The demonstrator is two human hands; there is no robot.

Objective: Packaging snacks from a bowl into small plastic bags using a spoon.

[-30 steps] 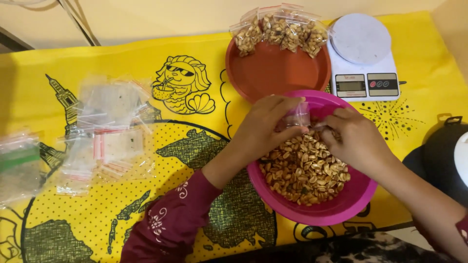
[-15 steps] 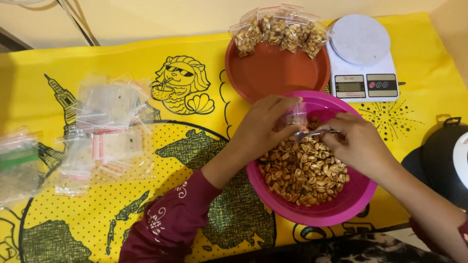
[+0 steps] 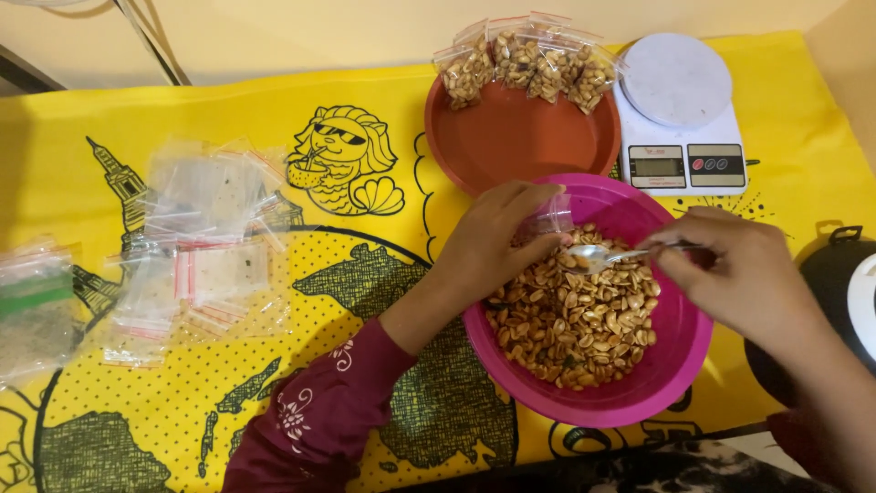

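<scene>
A pink bowl (image 3: 671,374) holds roasted peanuts (image 3: 575,319). My left hand (image 3: 493,242) holds a small clear plastic bag (image 3: 552,217) open over the bowl's left side. My right hand (image 3: 744,274) grips the handle of a metal spoon (image 3: 607,255), whose bowl points at the bag just above the peanuts. A brown-red round tray (image 3: 520,137) behind the pink bowl carries several filled peanut bags (image 3: 525,59) along its far rim.
A white kitchen scale (image 3: 680,114) stands at the back right. Several empty clear bags (image 3: 205,228) lie scattered on the yellow printed cloth (image 3: 365,274) at left. A dark pot (image 3: 835,283) sits at the right edge.
My right hand has drawn back to the right, away from the bag, and the spoon now shows in full over the peanuts. My left hand stays put with the bag.
</scene>
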